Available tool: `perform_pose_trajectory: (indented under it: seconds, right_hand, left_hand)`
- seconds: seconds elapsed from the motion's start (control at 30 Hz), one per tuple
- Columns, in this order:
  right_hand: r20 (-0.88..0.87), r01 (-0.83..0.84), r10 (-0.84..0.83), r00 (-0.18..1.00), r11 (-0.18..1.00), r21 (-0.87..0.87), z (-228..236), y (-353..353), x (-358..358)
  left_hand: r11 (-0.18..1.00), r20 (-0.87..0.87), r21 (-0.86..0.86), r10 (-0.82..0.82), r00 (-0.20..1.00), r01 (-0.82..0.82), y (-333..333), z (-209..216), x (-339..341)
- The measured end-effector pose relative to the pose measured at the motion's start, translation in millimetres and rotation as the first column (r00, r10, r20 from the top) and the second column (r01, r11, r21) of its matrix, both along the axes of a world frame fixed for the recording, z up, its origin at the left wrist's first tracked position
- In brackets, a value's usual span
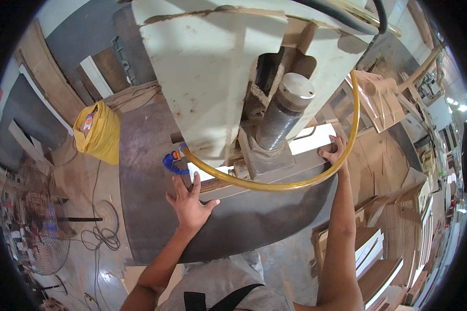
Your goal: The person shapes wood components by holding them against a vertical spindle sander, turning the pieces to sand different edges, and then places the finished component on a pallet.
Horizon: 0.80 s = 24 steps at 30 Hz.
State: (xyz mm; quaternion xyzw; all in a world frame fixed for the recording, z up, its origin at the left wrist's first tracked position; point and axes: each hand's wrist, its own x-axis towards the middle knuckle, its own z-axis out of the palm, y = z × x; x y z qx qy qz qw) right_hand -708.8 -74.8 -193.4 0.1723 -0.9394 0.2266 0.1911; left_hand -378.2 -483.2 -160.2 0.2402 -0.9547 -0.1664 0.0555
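A long white board (pixel 313 139) lies on the dark work table, passing beneath a pale machine head; the machine hides its middle. At the board's left part, my left hand (pixel 191 206) is open, fingers spread and fingertips against its edge. My right hand (pixel 338 154) is bent round the right end, thumb toward the front and fingers on the board's end. A brown straight strip (pixel 233 193) runs along the near side of the board. Above it stands a ribbed cylinder with a metal cap (pixel 296 89), and a yellow hose (pixel 275 185) loops between my hands.
The pale machine housing (pixel 202 78) rises close in front of me. A blue jointed nozzle hose (pixel 174 163) sits left of it. On the left are a yellow sack (pixel 99 133), a fan (pixel 44 233) and coiled cable (pixel 106 236). Stacked boards (pixel 394 233) stand at the right.
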Motion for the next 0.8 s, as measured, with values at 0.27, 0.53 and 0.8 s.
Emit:
perform_pose_trajectory:
  seconds: [0.27, 0.53, 0.8]
  right_hand:
    - [-0.180, -0.064, 0.082, 0.980, 0.992, 0.106, -3.1, 14.8, -0.7]
    - [0.048, -0.058, 0.057, 0.997, 0.998, 0.013, -14.5, 37.1, 4.4]
    - [0.147, 0.110, -0.117, 0.982, 0.992, 0.056, 0.5, 35.9, 34.3]
  left_hand:
    - [1.000, -0.009, 0.001, -0.028, 1.000, 0.028, 1.4, -3.9, -2.8]
    - [0.999, -0.090, -0.008, -0.044, 0.995, 0.043, -1.2, -6.0, -4.2]
    - [0.994, -0.114, -0.018, -0.112, 0.987, 0.110, -7.9, -10.4, -6.2]
